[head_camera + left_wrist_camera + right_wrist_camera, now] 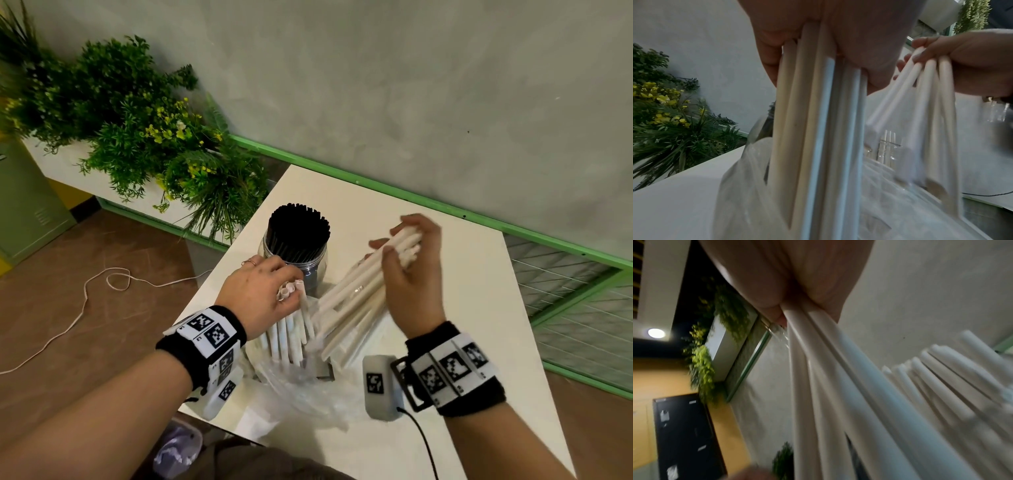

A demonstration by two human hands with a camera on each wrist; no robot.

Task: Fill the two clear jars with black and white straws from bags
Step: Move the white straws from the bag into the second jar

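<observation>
A clear jar (310, 270) packed with black straws (298, 233) stands at the back left of the white table (479, 308). My left hand (270, 291) grips the tops of an upright bunch of white straws (291, 329) (818, 121) whose lower ends sit in a clear plastic bag (301, 390) (748, 194). My right hand (400, 260) (962, 56) grips a second, tilted bundle of white straws (356, 294) (828, 386), its lower ends also in the bag. In the left wrist view another clear jar (888, 146) holding a few white straws shows behind the bag.
Green plants (154, 144) in a white planter stand left of the table. A grey wall with a green rail (411, 202) runs close behind. A white cord (102, 284) lies on the brown floor. A bin (178, 448) sits under the table's near edge.
</observation>
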